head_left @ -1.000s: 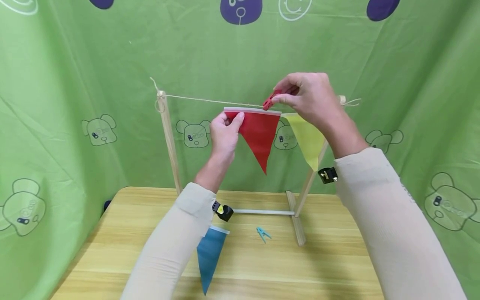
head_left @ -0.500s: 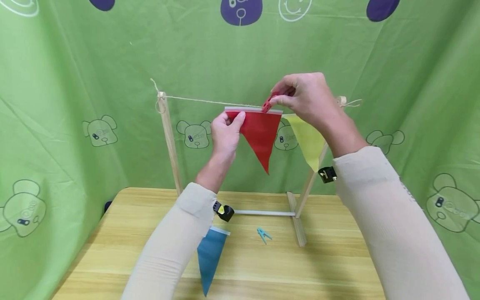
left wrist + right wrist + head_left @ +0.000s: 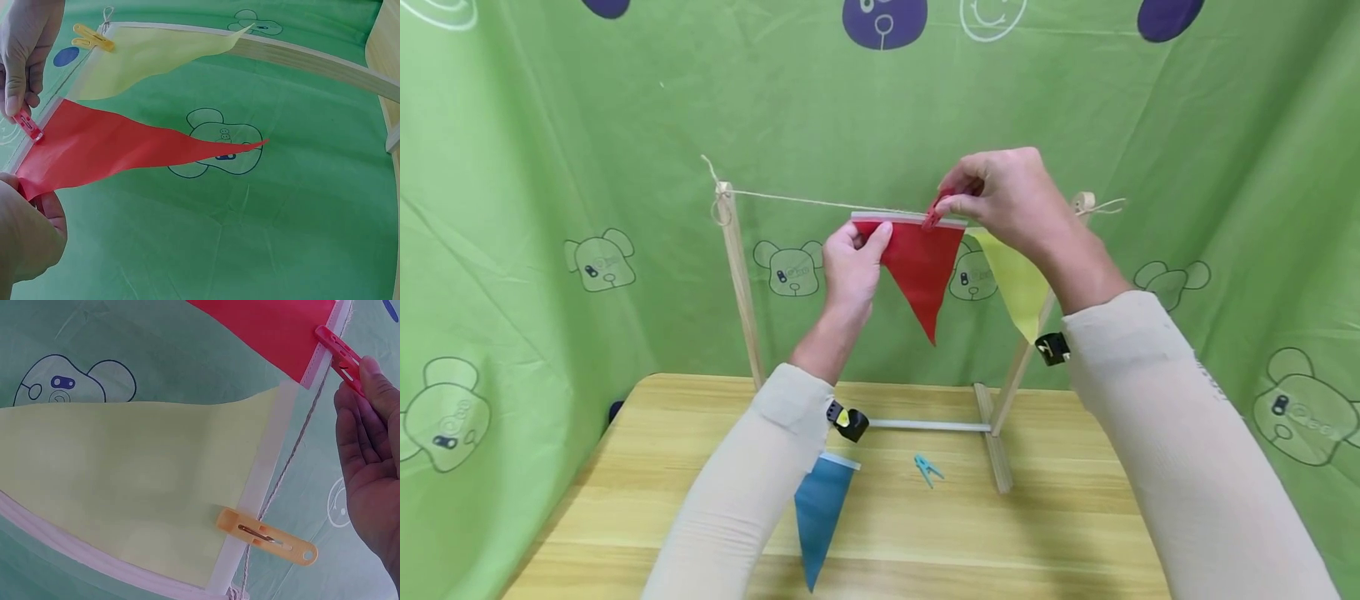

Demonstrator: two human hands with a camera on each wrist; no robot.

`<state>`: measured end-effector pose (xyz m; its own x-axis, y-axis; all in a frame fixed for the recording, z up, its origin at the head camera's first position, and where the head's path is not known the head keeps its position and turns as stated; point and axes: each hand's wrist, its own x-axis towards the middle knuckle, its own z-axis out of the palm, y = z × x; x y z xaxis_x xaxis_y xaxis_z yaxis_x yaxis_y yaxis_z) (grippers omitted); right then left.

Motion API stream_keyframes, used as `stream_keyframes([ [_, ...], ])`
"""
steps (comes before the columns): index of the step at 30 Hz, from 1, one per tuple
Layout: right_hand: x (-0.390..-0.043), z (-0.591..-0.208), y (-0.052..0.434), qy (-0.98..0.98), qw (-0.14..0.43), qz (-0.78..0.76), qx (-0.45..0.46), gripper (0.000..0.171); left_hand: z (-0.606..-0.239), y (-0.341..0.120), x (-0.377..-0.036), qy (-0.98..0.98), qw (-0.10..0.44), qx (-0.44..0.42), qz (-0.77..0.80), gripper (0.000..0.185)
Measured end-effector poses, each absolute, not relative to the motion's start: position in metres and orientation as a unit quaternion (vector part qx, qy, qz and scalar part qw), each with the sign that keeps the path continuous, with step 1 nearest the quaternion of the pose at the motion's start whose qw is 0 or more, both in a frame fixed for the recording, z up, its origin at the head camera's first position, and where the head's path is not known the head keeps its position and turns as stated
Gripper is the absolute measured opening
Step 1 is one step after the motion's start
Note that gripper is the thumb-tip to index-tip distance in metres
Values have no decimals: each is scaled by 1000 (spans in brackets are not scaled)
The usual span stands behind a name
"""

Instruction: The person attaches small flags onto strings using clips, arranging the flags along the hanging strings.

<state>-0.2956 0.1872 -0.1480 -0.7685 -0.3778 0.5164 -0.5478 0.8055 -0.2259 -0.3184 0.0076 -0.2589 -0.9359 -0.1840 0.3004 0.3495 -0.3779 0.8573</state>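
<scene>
A red triangular flag [image 3: 925, 262] with a white top band hangs at the string [image 3: 820, 201]. My left hand [image 3: 853, 262] pinches its upper left corner between thumb and fingers. My right hand [image 3: 1003, 196] pinches a red clothespin [image 3: 932, 215], whose tip lies over the white band near the flag's right end. In the right wrist view the red clothespin [image 3: 340, 359] straddles the band beside the string. To the right hangs a yellow flag [image 3: 1011, 279], its band held to the string by a yellow clothespin [image 3: 265, 536].
The string runs between a left wooden post [image 3: 739, 283] and a right wooden post [image 3: 1018, 371], joined low by a white bar [image 3: 925, 425]. A blue flag [image 3: 823, 512], partly behind the left sleeve, and a blue clothespin [image 3: 928, 470] lie on the wooden table [image 3: 925, 550].
The right hand has shifted slightly left and down with the red clothespin, from the flag's top edge to over its white band. My left hand keeps its pinch on the corner.
</scene>
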Motion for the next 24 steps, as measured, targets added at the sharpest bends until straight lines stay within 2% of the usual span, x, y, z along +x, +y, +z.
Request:
stream_keyframes([
  [24,-299,-151,184,-924,211,163,274,25,-258,8,-319,-539,145,-71,-826,20],
])
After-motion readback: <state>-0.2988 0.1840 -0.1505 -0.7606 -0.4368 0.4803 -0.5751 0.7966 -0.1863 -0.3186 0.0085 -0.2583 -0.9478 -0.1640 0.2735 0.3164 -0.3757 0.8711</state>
